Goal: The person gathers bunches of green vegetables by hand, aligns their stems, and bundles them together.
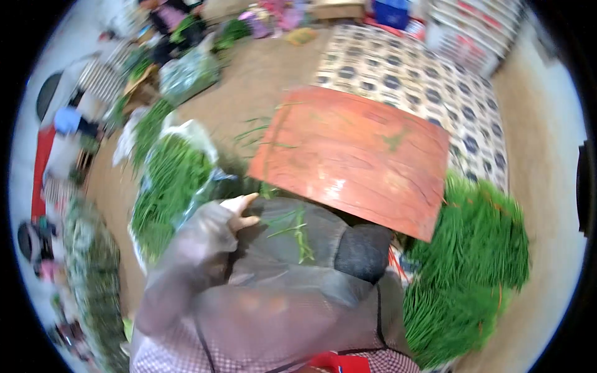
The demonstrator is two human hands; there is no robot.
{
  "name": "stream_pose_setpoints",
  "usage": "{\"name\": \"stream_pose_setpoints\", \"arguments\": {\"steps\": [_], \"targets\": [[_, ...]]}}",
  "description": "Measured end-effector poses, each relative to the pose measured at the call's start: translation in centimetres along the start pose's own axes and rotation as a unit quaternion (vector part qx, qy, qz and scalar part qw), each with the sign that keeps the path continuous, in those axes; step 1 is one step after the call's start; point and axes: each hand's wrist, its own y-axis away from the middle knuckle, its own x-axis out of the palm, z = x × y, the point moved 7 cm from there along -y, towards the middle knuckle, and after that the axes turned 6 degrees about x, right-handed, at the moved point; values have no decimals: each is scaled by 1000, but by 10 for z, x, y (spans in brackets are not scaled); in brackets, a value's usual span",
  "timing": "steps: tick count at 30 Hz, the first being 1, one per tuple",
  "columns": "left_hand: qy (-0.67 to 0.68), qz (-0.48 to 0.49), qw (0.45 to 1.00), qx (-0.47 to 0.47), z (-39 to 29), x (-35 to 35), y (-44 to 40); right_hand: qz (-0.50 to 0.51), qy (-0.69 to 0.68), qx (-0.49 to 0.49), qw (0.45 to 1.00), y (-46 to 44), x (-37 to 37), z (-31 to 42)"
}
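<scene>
My left hand (pixel 241 211), pale or gloved, rests near my lap with thumb and fingers apart and nothing between them. Loose green stalks (pixel 301 239) lie on the dark apron (pixel 267 248) over my lap. In front of me is an orange-red board (pixel 357 155) with a few green scraps on it. To the left, an open bag holds long green stalks (pixel 171 180), close to my left sleeve. Bundled green stalks (pixel 472 261), some tied with orange bands, are piled at the right. My right hand does not show.
Patterned cloth (pixel 404 74) lies beyond the board, with stacked white crates (pixel 472 31) behind it. A filled plastic bag (pixel 188 74) sits at the upper left near a seated person (pixel 171 18). Packed green bundles (pixel 93 280) line the far left. Other people are at the left edge.
</scene>
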Motion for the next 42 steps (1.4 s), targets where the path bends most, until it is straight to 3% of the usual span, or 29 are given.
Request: {"name": "stream_pose_setpoints", "arguments": {"steps": [6, 14, 18, 20, 24, 28, 42], "targets": [[22, -7, 1000, 15, 16, -12, 34, 34, -34, -26, 998, 22, -12, 24], [100, -181, 978, 35, 62, -47, 102, 53, -112, -100, 987, 24, -48, 130], [154, -295, 943, 26, 122, -45, 132, 74, -163, -154, 972, 26, -60, 216], [182, -292, 939, -28, 102, -72, 175, 93, -186, -193, 959, 29, -58, 269], [227, -264, 936, -56, 128, -57, 186, 134, -217, -255, 933, 51, -59, 374], [261, -273, 925, -32, 137, -37, 181, 169, -235, -291, 912, 80, -65, 440], [214, -293, 932, -6, 137, -19, 172, 189, -308, -254, 897, 98, -95, 486]]}}
